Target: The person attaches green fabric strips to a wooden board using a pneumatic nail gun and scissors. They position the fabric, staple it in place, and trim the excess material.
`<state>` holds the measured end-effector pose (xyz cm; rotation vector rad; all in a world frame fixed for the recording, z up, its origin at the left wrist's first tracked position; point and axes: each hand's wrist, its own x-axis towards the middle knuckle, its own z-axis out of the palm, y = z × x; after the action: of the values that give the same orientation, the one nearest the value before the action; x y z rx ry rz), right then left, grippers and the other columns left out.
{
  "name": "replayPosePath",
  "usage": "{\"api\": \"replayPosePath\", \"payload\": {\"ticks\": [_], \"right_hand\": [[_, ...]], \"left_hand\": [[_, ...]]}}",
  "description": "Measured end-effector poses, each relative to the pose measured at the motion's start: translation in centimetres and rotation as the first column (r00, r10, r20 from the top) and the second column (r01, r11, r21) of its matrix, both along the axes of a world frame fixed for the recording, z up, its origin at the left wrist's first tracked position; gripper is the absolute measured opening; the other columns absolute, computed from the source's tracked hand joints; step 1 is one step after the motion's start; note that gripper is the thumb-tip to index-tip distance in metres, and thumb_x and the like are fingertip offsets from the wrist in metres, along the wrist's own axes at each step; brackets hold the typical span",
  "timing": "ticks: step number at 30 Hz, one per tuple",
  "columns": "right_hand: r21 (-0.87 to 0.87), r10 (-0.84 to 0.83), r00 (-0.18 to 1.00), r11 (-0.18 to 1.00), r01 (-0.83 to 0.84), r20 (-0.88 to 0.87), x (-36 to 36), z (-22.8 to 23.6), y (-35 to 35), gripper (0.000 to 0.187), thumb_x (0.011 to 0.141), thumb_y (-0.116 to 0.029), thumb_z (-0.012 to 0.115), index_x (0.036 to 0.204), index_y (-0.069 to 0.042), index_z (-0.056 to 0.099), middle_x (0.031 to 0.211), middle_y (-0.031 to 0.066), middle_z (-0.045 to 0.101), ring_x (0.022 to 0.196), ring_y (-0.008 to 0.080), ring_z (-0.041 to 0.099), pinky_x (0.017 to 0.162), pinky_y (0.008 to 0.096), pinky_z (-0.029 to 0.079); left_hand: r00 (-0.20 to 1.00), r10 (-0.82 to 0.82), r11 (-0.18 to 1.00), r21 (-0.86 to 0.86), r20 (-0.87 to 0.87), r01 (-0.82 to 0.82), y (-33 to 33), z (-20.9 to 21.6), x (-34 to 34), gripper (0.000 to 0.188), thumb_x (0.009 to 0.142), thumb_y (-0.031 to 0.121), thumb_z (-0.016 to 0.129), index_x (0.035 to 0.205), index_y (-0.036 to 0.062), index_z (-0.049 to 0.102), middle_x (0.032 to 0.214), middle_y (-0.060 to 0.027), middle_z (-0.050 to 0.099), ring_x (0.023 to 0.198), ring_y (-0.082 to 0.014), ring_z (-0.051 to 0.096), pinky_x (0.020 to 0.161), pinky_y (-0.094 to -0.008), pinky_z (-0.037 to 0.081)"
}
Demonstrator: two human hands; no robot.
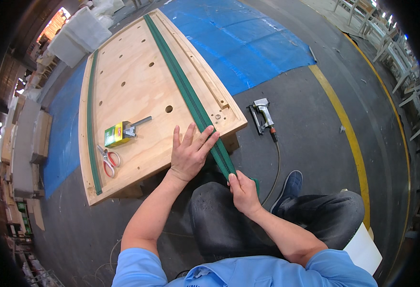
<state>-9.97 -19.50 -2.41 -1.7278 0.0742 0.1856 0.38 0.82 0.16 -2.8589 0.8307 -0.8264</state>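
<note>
A green strip of upholstery webbing [181, 82] runs lengthwise over a plywood panel [133, 103] with a raised wooden frame and several round holes. Fingers spread, my left hand [190, 150] lies on the panel at its near end, with fingertips resting on the webbing. Beyond the panel's near edge, my right hand [244, 193] pinches the webbing's overhanging end between thumb and fingers. A second green webbing strip [91, 119] lies along the panel's left side. Left of my left hand is a green and yellow box [117, 134] with staple strips [140, 122] sticking out.
Red-handled scissors [108, 161] lie on the panel's near left. A pneumatic staple gun [262, 115] with a hose rests on the dark floor to the right. Blue sheeting [248, 43] spreads beyond the panel. Wooden chair frames [396, 52] stand at the far right, past a yellow floor line [346, 131].
</note>
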Motion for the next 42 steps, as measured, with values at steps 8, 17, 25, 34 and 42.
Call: {"api": "replayPosePath", "payload": {"ticks": [8, 17, 25, 34, 42], "right_hand": [[0.023, -0.001, 1.0, 1.0, 0.001, 0.005, -0.3, 0.5, -0.4, 0.036, 0.112, -0.028, 0.054, 0.09, 0.0, 0.059, 0.067, 0.0149, 0.058, 0.063, 0.0269, 0.06, 0.063, 0.0408, 0.046], [-0.051, 0.025, 1.0, 0.998, -0.024, 0.017, 0.6, -2.3, -0.8, 0.035, 0.111, -0.028, 0.054, 0.091, 0.001, 0.059, 0.073, 0.0198, 0.062, 0.068, 0.036, 0.065, 0.066, 0.0434, 0.048], [-0.154, 0.113, 0.989, 0.983, -0.098, 0.092, 4.3, -6.3, 0.2, 0.031, 0.111, -0.026, 0.052, 0.097, 0.0, 0.059, 0.082, 0.0233, 0.067, 0.085, 0.0494, 0.068, 0.072, 0.0525, 0.051], [-0.231, 0.27, 0.96, 0.942, -0.246, 0.08, 8.6, -8.7, 1.1, 0.028, 0.111, -0.027, 0.049, 0.106, -0.002, 0.06, 0.083, 0.0222, 0.069, 0.085, 0.0497, 0.068, 0.074, 0.0559, 0.051], [-0.217, 0.403, 0.899, 0.905, -0.365, 0.169, 12.1, -11.0, 0.0, 0.021, 0.107, -0.021, 0.054, 0.109, -0.002, 0.061, 0.089, 0.023, 0.07, 0.087, 0.0501, 0.067, 0.074, 0.0543, 0.053]], "left_hand": [[1.0, 0.005, 1.0, 0.022, 0.014, -0.005, 0.1, -0.2, 0.0, 0.049, 0.096, 0.026, 0.07, 0.143, 0.038, 0.068, 0.151, 0.0117, 0.063, 0.139, -0.0287, 0.056, 0.127, -0.06, 0.023], [0.999, 0.007, 1.0, 0.015, -0.041, -0.006, 0.1, 0.2, 0.0, 0.049, 0.097, 0.025, 0.068, 0.144, 0.0388, 0.067, 0.153, 0.0121, 0.061, 0.14, -0.0295, 0.055, 0.127, -0.0618, 0.023], [0.983, -0.135, 0.985, -0.124, -0.125, 0.12, 1.1, 1.4, -0.5, 0.046, 0.092, 0.011, 0.069, 0.137, 0.0208, 0.072, 0.148, 0.0004, 0.065, 0.134, -0.032, 0.059, 0.12, -0.0552, 0.037], [0.77, -0.007, 0.71, -0.546, -0.638, -0.445, -1.1, -5.7, -5.1, 0.039, 0.102, 0.019, 0.067, 0.136, -0.0005, 0.066, 0.129, -0.0222, 0.071, 0.123, -0.0366, 0.065, 0.107, -0.0382, 0.05], [0.545, -0.604, 0.158, -0.757, -0.582, -0.634, -4.0, -9.2, -0.8, 0.027, 0.112, 0.017, 0.054, 0.13, 0.0033, 0.069, 0.123, -0.0068, 0.073, 0.118, -0.0186, 0.065, 0.107, -0.0348, 0.048]]}}
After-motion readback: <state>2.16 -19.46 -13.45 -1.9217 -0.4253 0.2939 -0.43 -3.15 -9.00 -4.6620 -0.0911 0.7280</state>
